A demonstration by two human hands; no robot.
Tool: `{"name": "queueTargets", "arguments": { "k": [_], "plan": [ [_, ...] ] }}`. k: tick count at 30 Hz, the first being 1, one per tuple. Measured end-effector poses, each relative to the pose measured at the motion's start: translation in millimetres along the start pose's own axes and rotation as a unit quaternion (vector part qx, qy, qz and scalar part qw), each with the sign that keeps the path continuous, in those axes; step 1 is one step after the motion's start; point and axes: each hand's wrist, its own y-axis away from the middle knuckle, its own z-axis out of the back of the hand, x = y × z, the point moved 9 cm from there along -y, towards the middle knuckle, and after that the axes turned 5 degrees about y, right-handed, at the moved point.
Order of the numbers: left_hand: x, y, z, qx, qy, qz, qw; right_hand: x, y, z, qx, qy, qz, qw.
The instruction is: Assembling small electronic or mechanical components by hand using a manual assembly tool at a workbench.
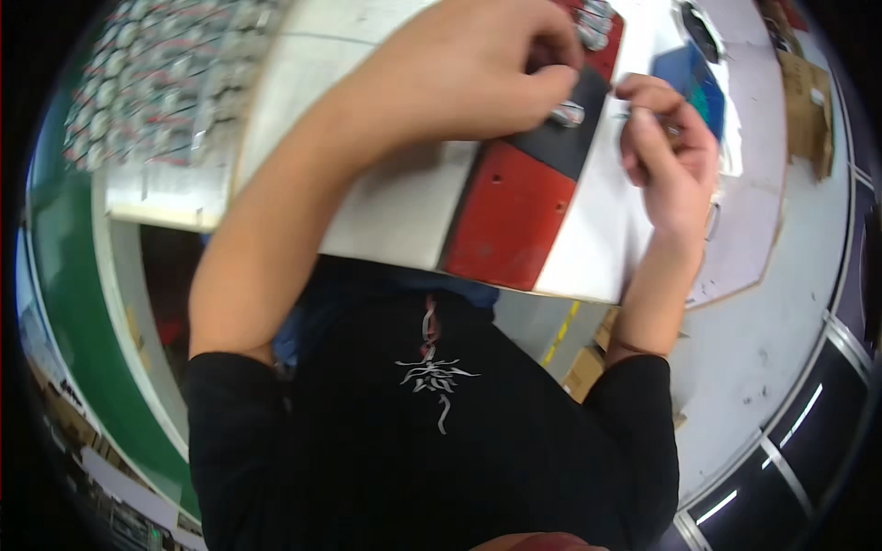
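A long red fixture (514, 216) with small holes lies on the white table, with a black section (579, 138) across its middle. My left hand (501, 73) is over that black section, thumb and fingers curled together; what they grip cannot be made out. Just below its thumb, a small silvery round part (569, 114) shows against the black. To the right of the fixture is my right hand (671, 142), closed with its fingers bent in toward the thumb. Something thin and small seems to be at its fingertips, too blurred to name.
Many round silvery parts with red and dark wires (156, 83) lie in rows at the far left. More such parts (595, 23) sit at the fixture's far end. A blue item (684, 73) lies beyond my right hand. Cardboard (807, 110) stands at the far right.
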Motion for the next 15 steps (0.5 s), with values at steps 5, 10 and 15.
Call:
{"name": "queueTargets", "arguments": {
  "k": [5,10,15],
  "plan": [
    [-15,3,0,0.009,-0.146,-0.043,0.988,-1,2,-7,0.037,0.080,-0.047,0.995],
    [-7,-2,-5,0.029,-0.129,0.023,0.991,3,-3,-13,0.058,0.098,-0.027,0.993],
    [-4,-4,-9,0.028,-0.119,0.024,0.992,-1,-5,-8,0.043,0.134,-0.073,0.987]
  ]
}}
